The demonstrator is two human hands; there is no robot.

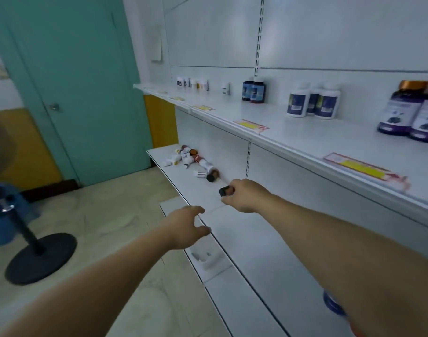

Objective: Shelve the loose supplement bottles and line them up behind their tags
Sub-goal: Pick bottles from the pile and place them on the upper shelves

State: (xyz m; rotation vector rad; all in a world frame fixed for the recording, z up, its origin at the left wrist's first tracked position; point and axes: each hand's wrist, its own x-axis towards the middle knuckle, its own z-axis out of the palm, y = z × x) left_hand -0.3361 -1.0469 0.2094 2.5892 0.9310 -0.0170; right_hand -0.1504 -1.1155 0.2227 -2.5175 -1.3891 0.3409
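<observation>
Small black-capped bottle (225, 191): held lying on its side in the right hand (247, 197), just above the lower shelf (244, 254). The fingers are curled round the body, so only the cap and a sliver of brown wall show.

Handling (judgement): light, rigid, smooth-walled. Glass or plastic cannot be told. It is best gripped round the body, not by the cap, and set down upright, since it rolls on its side.

Left hand (186, 227): fingers loosely spread, holding nothing, at the shelf's front edge. Contact cannot be told.

Pile of loose bottles (193, 161): lying tumbled on the same shelf, further along.

Upper shelf (293, 132): white blue-labelled bottles (312, 100) stand upright near the back, and yellow price tags (251, 126) sit along the front lip.
</observation>
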